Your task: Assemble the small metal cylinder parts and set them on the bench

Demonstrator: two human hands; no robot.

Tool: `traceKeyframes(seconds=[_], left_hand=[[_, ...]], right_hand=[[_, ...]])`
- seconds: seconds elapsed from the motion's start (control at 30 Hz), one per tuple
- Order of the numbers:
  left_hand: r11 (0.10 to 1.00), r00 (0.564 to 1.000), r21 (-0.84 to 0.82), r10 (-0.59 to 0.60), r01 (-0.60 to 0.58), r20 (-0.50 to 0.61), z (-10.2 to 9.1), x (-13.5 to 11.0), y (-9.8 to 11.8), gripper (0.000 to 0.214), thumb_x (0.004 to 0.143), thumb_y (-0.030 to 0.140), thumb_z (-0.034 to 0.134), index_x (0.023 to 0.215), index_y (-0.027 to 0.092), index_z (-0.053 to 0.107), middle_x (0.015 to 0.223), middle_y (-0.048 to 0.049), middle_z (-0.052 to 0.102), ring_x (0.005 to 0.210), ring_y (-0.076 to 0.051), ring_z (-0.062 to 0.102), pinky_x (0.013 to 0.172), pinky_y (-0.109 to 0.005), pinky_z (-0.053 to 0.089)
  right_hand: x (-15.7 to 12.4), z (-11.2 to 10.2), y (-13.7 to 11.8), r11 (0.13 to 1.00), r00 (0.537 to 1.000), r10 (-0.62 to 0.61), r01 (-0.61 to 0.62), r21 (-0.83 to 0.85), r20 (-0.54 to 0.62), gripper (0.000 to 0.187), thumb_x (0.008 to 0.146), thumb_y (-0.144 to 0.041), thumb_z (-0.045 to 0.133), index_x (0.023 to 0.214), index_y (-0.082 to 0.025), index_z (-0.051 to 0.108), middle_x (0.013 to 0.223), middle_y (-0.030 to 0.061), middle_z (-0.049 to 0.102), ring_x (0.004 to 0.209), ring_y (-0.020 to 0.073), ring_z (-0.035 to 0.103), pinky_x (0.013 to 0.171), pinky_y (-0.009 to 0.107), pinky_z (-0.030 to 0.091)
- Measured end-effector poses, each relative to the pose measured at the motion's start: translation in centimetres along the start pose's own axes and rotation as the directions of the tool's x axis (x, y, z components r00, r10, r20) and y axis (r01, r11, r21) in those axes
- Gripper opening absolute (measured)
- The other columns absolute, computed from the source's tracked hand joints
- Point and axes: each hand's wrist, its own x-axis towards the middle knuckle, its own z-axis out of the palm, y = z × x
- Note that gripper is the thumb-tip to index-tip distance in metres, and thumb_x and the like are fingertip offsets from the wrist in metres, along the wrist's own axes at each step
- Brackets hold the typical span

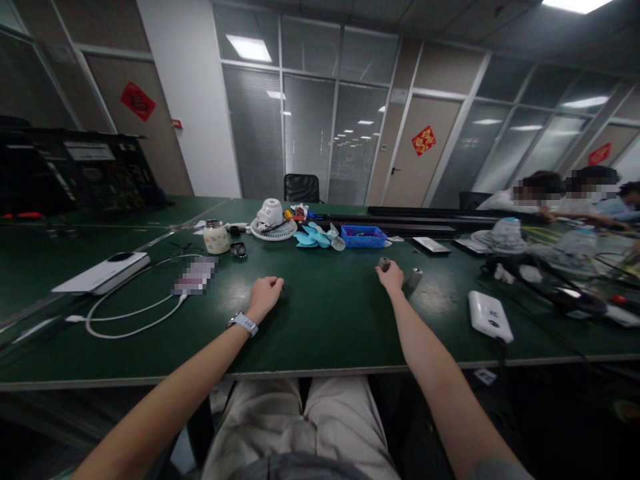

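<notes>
My left hand [265, 293] rests on the green table [325, 327] as a loose fist, a watch on its wrist, with nothing visible in it. My right hand [391, 277] lies farther right with its fingers closed around a small grey cylinder [384, 264]. A second small metal cylinder [415, 277] lies on the table just right of that hand. Beyond both hands sit a white fan base with its grille [273, 221], light-blue fan blades [315, 236] and a blue tray [363, 237].
A cream jar [217, 237] and a small ring [239, 250] stand at the back left. A white box [103, 273] and a looped white cable [130, 313] lie left. A white device [490, 315] and dark cables lie right. Other people sit at the far right.
</notes>
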Motion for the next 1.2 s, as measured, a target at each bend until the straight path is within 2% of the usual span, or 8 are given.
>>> traceKeyframes(seconds=[0.1, 0.17, 0.37, 0.47, 0.63, 0.83, 1.03, 1.2], left_hand=[[0.992, 0.993, -0.04, 0.121, -0.121, -0.014, 0.0, -0.3, 0.6, 0.044, 0.088, 0.047, 0.039, 0.073, 0.021, 0.071, 0.079, -0.0053, 0.072, 0.077, -0.02, 0.061, 0.07, -0.028, 0.041], [0.975, 0.978, -0.084, 0.206, -0.208, -0.029, -0.1, -0.7, 1.3, 0.042, 0.088, 0.05, 0.043, 0.087, 0.022, 0.074, 0.093, -0.0058, 0.072, 0.091, -0.022, 0.059, 0.078, -0.029, 0.043], [0.929, 0.943, -0.163, 0.323, -0.333, -0.083, 0.4, -1.7, 2.9, 0.038, 0.086, 0.048, 0.053, 0.111, 0.025, 0.07, 0.108, -0.006, 0.067, 0.105, -0.02, 0.056, 0.093, -0.031, 0.044], [0.912, 0.931, -0.185, 0.351, -0.365, -0.105, 0.6, -1.6, 3.3, 0.034, 0.086, 0.044, 0.055, 0.109, 0.025, 0.071, 0.11, -0.0068, 0.065, 0.103, -0.019, 0.059, 0.094, -0.031, 0.045], [0.892, 0.931, -0.27, 0.36, -0.363, -0.062, 0.3, -0.4, 3.7, 0.03, 0.078, 0.042, 0.065, 0.1, 0.023, 0.073, 0.1, -0.0053, 0.073, 0.101, -0.021, 0.063, 0.091, -0.032, 0.047], [0.868, 0.95, -0.446, 0.293, -0.216, 0.11, -0.2, 1.3, 3.9, 0.042, 0.071, 0.046, 0.07, 0.103, 0.019, 0.068, 0.087, -0.0076, 0.076, 0.085, -0.024, 0.07, 0.08, -0.034, 0.051], [0.874, 0.956, -0.394, 0.291, -0.283, -0.042, 0.0, 1.2, 4.7, 0.027, 0.071, 0.036, 0.07, 0.085, 0.019, 0.055, 0.08, -0.0038, 0.074, 0.082, -0.02, 0.07, 0.075, -0.03, 0.051], [0.769, 0.955, -0.566, 0.229, -0.296, -0.188, 0.0, 1.4, 3.3, 0.032, 0.07, 0.035, 0.071, 0.084, 0.021, 0.046, 0.081, -0.0033, 0.074, 0.084, -0.021, 0.071, 0.075, -0.031, 0.053]], right_hand=[[-1.8, 0.8, -2.1, 0.99, 0.991, -0.121, 0.117, 0.076, 0.049, 0.043, 0.077, -0.036, 0.068, 0.114, -0.015, 0.059, 0.105, 0.012, 0.068, 0.096, 0.0226, 0.065, 0.086, 0.034, 0.048], [-4.0, 1.6, -4.2, 0.958, 0.961, -0.249, 0.227, 0.173, 0.12, 0.043, 0.073, -0.039, 0.072, 0.109, -0.017, 0.06, 0.097, 0.0086, 0.07, 0.087, 0.0199, 0.066, 0.08, 0.033, 0.05], [-11.7, 4.2, -10.6, 0.753, 0.764, -0.588, 0.397, 0.524, 0.267, 0.043, 0.067, -0.046, 0.075, 0.099, -0.022, 0.06, 0.081, 0.0, 0.069, 0.071, 0.0157, 0.065, 0.067, 0.028, 0.051], [-13.8, 4.5, -12.0, 0.692, 0.714, -0.647, 0.404, 0.598, 0.268, 0.038, 0.069, -0.042, 0.074, 0.098, -0.023, 0.058, 0.08, -0.0013, 0.069, 0.072, 0.0158, 0.065, 0.066, 0.027, 0.05], [-14.3, 4.5, -12.1, 0.699, 0.725, -0.645, 0.433, 0.568, 0.241, 0.038, 0.069, -0.044, 0.074, 0.095, -0.024, 0.055, 0.079, -0.0018, 0.067, 0.073, 0.0172, 0.065, 0.067, 0.028, 0.05], [-14.1, 4.5, -11.9, 0.703, 0.72, -0.646, 0.433, 0.564, 0.254, 0.037, 0.07, -0.043, 0.073, 0.096, -0.024, 0.055, 0.082, -0.0018, 0.067, 0.075, 0.0172, 0.065, 0.066, 0.028, 0.05], [-14.1, 4.4, -12.1, 0.709, 0.726, -0.641, 0.437, 0.553, 0.249, 0.036, 0.07, -0.043, 0.073, 0.093, -0.024, 0.055, 0.081, -0.0013, 0.067, 0.074, 0.0173, 0.065, 0.065, 0.028, 0.049], [-14.2, 4.2, -12.1, 0.722, 0.733, -0.629, 0.427, 0.545, 0.26, 0.039, 0.069, -0.045, 0.074, 0.095, -0.024, 0.055, 0.084, -0.0013, 0.067, 0.075, 0.0164, 0.065, 0.066, 0.027, 0.049]])
